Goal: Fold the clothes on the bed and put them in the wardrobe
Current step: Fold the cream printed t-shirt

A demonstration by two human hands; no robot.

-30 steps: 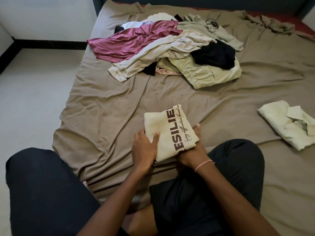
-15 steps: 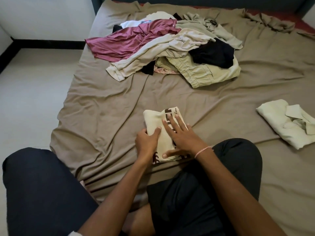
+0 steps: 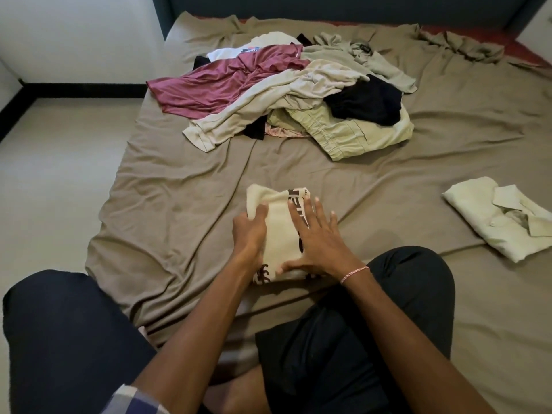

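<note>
Right hand now flat atop the folded cream shirt, no longer beneath.

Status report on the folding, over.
Left hand grips the edge of the cream shirt; right hand flat on top, pressing. Shirt folded small on the bedsheet. Unfolded pile beyond, pale green folded shirt off right; nothing blocking.
</note>
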